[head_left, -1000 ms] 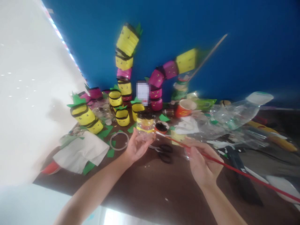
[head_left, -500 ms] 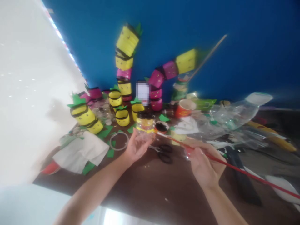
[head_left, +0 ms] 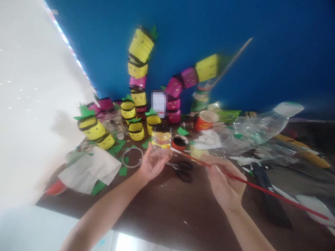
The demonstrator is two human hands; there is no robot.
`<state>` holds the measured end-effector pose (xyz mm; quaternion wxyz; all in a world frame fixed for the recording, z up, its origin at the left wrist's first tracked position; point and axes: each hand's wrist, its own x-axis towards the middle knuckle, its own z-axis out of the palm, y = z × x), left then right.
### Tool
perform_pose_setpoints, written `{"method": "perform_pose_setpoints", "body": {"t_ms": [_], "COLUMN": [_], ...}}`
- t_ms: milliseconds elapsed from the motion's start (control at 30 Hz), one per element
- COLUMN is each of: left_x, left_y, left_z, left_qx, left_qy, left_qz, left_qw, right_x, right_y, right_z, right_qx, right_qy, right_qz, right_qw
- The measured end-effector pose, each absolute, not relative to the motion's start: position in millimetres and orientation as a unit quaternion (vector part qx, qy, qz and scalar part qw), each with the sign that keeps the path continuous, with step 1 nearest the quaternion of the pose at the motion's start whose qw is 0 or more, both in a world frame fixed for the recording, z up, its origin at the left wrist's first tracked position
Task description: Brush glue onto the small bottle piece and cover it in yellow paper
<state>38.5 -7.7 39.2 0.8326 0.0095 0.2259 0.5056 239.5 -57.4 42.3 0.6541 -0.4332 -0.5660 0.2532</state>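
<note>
My left hand (head_left: 153, 164) is closed around the bottom of a clear plastic bottle piece (head_left: 161, 137) with yellow paint bands and a black rim, held upright above the table. In my right hand (head_left: 226, 181) is a long, thin red paintbrush (head_left: 261, 188), pinched between thumb and fingers. Its pale tip end meets the right lower side of the bottle piece; blur hides whether it touches. Just right of the piece stands a small red cup (head_left: 176, 144) with something black inside. Black-handled scissors (head_left: 184, 170) lie beneath, between the hands.
Yellow painted pots (head_left: 136, 131) with green leaves stand behind. A yellow-pink stack (head_left: 138, 69) and a magenta stack (head_left: 175, 87) rise against the blue wall. Left lie a clear ring (head_left: 125, 150) and white cloth (head_left: 89, 167); right, a red paper cup (head_left: 205, 124), clear bottle (head_left: 264, 127) and black tool (head_left: 272, 198).
My right hand has shifted slightly left with the paintbrush, and the handle's far end has come into view. My left hand and the bottle piece stay nearly in place.
</note>
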Motion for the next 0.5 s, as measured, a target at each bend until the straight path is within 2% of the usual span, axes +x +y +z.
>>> {"method": "perform_pose_setpoints", "body": {"t_ms": [267, 500], "left_x": [38, 40], "left_y": [-7, -8], "left_z": [39, 42], "left_qx": [-0.01, -0.001], "left_qy": [0.245, 0.255], "left_qz": [0.491, 0.493], "left_qw": [0.836, 0.832], "right_x": [243, 233], "right_y": [-57, -59], "right_z": [42, 60], "right_qx": [-0.408, -0.412], "right_qy": [-0.565, -0.636], "right_qz": [0.231, 0.189], "right_qw": [0.679, 0.624]}}
